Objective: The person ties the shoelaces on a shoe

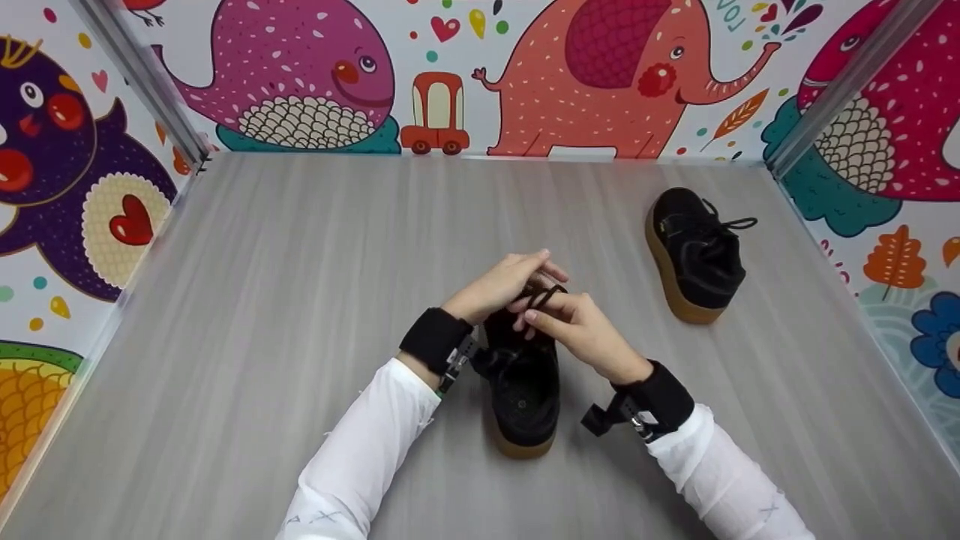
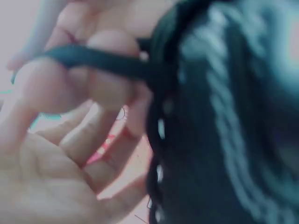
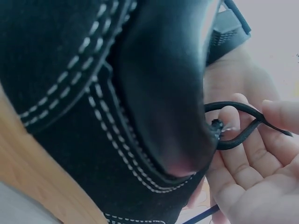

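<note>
A black shoe (image 1: 523, 401) with a tan sole and pale stitching stands upright on the grey floor, its opening towards me. Above its front part my left hand (image 1: 506, 283) and right hand (image 1: 589, 330) meet at the black shoelace (image 1: 546, 295). The right hand pinches the lace between thumb and fingers. Curled fingers of my left hand hold lace on the far side, partly hidden behind the right. In the right wrist view the lace (image 3: 238, 106) forms a loop around a fingertip. It stretches across pinching fingers in the blurred left wrist view, beside the shoe's stitched edge (image 2: 229, 116).
A second black shoe (image 1: 694, 259) with a tan sole stands farther off to the right, its lace sticking out sideways. Low panels with cartoon animals (image 1: 600, 82) border the grey floor (image 1: 300, 247) at the back and both sides.
</note>
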Demonstrator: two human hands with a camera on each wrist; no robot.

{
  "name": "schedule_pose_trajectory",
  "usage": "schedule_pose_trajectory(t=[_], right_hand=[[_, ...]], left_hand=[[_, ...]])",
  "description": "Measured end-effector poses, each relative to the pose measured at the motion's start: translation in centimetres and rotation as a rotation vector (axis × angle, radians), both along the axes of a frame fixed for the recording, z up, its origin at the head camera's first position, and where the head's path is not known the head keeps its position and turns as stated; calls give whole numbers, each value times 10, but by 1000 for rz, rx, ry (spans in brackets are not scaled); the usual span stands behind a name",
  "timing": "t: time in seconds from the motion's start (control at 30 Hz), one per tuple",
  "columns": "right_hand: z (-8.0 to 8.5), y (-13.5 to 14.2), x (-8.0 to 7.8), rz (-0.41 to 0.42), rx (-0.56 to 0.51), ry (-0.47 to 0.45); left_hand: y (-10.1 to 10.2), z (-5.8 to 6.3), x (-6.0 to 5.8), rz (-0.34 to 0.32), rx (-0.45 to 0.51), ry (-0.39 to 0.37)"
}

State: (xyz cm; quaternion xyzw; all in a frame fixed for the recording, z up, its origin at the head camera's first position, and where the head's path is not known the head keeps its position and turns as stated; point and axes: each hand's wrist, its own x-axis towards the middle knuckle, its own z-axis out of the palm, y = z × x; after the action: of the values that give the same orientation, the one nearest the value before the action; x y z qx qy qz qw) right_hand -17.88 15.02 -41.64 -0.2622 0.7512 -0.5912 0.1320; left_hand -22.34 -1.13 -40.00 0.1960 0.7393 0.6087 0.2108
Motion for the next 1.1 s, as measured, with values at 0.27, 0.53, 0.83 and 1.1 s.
schedule_pose_trajectory(t=[0.27, 0.53, 0.83, 1.1], right_hand=[[0, 1, 1, -8, -6, -23], [2, 0, 2, -1, -38, -31], [1, 1, 1, 26, -67, -40], [0, 1, 0, -4, -60, -39]], left_hand=[[-17, -22, 0, -25, -1, 152], [-17, -36, 3, -63, -133, 425], [-11, -46, 1, -14, -198, 589], [-9, -47, 2, 59, -199, 610]])
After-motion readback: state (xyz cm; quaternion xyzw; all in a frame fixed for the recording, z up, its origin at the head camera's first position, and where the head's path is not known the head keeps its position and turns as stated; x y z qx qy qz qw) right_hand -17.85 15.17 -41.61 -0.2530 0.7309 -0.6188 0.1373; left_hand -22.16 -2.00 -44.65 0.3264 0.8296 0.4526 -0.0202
